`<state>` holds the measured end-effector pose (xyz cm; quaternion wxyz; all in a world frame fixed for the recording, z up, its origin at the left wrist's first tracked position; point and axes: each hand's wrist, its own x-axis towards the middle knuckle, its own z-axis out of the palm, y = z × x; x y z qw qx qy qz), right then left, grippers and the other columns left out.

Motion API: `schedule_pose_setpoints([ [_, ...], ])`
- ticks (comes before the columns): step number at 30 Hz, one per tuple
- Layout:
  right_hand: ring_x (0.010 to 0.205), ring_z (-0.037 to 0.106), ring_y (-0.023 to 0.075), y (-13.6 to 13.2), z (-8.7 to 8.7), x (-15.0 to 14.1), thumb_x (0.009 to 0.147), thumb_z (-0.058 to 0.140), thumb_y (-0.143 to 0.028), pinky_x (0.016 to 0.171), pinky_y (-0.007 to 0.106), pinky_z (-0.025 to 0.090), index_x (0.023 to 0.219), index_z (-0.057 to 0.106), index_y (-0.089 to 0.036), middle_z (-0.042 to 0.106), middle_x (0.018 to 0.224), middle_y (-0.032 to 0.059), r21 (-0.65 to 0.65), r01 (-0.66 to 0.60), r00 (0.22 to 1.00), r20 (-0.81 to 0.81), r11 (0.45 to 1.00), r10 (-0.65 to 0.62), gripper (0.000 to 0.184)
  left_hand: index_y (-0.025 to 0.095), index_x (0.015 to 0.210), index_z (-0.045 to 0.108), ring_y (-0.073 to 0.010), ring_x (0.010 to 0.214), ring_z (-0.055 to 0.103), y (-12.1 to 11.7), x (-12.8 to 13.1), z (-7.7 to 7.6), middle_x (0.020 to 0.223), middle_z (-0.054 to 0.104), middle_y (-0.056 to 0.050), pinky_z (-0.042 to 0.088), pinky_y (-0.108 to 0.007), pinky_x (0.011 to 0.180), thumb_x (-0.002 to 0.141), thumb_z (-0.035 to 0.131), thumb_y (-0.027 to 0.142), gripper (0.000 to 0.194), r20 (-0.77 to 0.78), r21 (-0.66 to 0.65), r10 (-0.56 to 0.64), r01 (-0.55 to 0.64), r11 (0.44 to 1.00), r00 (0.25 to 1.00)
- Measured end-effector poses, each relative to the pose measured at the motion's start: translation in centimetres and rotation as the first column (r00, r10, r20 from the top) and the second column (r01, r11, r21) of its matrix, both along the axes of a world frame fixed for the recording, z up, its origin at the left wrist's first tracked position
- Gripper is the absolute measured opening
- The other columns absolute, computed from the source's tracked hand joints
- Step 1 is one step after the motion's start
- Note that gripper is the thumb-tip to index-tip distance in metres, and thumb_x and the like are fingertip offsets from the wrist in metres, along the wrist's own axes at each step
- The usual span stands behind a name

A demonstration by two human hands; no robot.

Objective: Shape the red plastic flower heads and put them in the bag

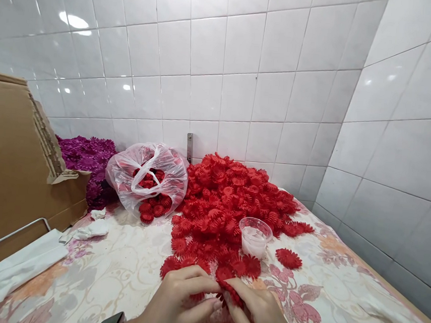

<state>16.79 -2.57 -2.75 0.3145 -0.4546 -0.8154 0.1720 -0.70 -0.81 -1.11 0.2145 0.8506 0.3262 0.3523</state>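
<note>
At the front of the table my left hand (180, 298) and my right hand (258, 311) meet over a red artificial flower (232, 293). The fingers of both hands are closed on it, and they cover most of it. Just beyond them spreads a large heap of red artificial flowers (231, 192), its near edge almost at my fingertips. A clear plastic cup (254, 239) with whitish contents stands at the heap's right front side. One loose red flower (289, 258) lies flat to the right of the cup.
A translucent plastic bag (125, 174) of dark red pieces stands left of the heap, with purple flowers (85, 154) behind it. A torn cardboard box (21, 166) and folded white paper (16, 270) occupy the left. White tiled walls (243, 44) border the flowered tablecloth (118, 263).
</note>
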Motion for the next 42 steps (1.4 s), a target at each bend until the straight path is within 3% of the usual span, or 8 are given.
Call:
schedule_pose_setpoints([
  [18, 0.053, 0.058, 0.0130, -0.4, 0.1, 0.0, 0.078, 0.039, -0.008, 0.051, 0.020, 0.040, 0.072, 0.056, -0.018, 0.064, 0.061, 0.0011, 0.096, -0.020, 0.999, -0.044, 0.995, 0.024, 0.020, 0.017, 0.076, 0.066, -0.0139, 0.069, 0.064, -0.7, 0.2, 0.7, 0.075, 0.070, -0.001, 0.046, -0.019, 0.065, 0.075, 0.062, 0.017, 0.004, 0.032, -0.106, 0.113, -0.109, 0.988, 0.993],
  [23, 0.044, 0.052, 0.0104, -0.1, -0.4, -0.1, 0.079, 0.045, -0.012, 0.045, 0.018, 0.035, 0.061, 0.046, -0.020, 0.057, 0.051, -0.0029, 0.225, 0.039, 0.999, -0.005, 0.974, -0.039, 0.020, 0.017, 0.075, 0.064, -0.0133, 0.069, 0.062, -0.9, 0.4, 0.5, 0.073, 0.069, 0.000, 0.044, -0.019, 0.066, 0.076, 0.061, 0.018, 0.004, 0.032, -0.137, 0.140, -0.134, 0.981, 0.990],
  [27, 0.037, 0.048, 0.0095, 0.1, -0.6, -0.3, 0.086, 0.042, -0.025, 0.039, 0.018, 0.032, 0.056, 0.038, -0.021, 0.051, 0.044, -0.0038, 0.408, 0.060, 0.998, -0.007, 0.911, -0.062, 0.031, 0.017, 0.075, 0.062, -0.0139, 0.072, 0.060, -1.2, 0.4, 0.4, 0.076, 0.067, -0.001, 0.042, -0.020, 0.068, 0.082, 0.054, 0.023, 0.012, 0.008, -0.225, 0.142, -0.137, 0.965, 0.990],
  [29, 0.037, 0.049, 0.0102, 0.1, -0.6, -0.4, 0.090, 0.037, -0.030, 0.039, 0.019, 0.033, 0.057, 0.040, -0.021, 0.053, 0.044, -0.0026, 0.439, 0.040, 0.999, -0.006, 0.898, -0.042, 0.035, 0.017, 0.075, 0.060, -0.0146, 0.072, 0.059, -1.2, 0.3, 0.3, 0.075, 0.065, -0.002, 0.041, -0.021, 0.067, 0.085, 0.049, 0.026, 0.017, -0.002, -0.255, 0.139, -0.135, 0.958, 0.990],
  [35, 0.055, 0.060, 0.0147, 0.1, -0.4, 0.1, 0.093, 0.030, -0.026, 0.053, 0.022, 0.042, 0.078, 0.055, -0.018, 0.065, 0.064, 0.0032, 0.215, -0.005, 0.995, -0.095, 0.977, 0.026, 0.030, 0.018, 0.085, 0.053, -0.0155, 0.076, 0.056, -0.7, 0.2, 0.1, 0.082, 0.063, -0.004, 0.041, -0.024, 0.068, 0.090, 0.039, 0.036, 0.024, 0.145, -0.405, 0.057, 0.007, 0.914, 0.988],
  [39, 0.055, 0.059, 0.0160, 0.6, 0.5, 0.6, 0.090, 0.037, -0.036, 0.054, 0.024, 0.043, 0.078, 0.057, -0.020, 0.065, 0.063, 0.0014, -0.017, 0.128, 0.932, -0.339, 0.992, -0.126, 0.028, 0.020, 0.082, 0.045, -0.0148, 0.078, 0.056, -0.5, 0.2, 0.6, 0.091, 0.063, -0.005, 0.042, -0.025, 0.069, 0.090, 0.037, 0.038, 0.022, 0.255, -0.507, 0.110, 0.036, 0.861, 0.961],
  [42, 0.057, 0.059, 0.0181, 1.0, 1.5, 0.9, 0.088, 0.038, -0.044, 0.055, 0.026, 0.045, 0.082, 0.058, -0.019, 0.064, 0.064, 0.0018, -0.223, 0.172, 0.853, -0.453, 0.960, -0.258, 0.032, 0.020, 0.078, 0.042, -0.0156, 0.077, 0.057, 0.1, -0.2, 0.8, 0.094, 0.064, -0.007, 0.044, -0.027, 0.069, 0.088, 0.039, 0.034, 0.017, 0.256, -0.455, 0.203, -0.068, 0.888, 0.945],
])
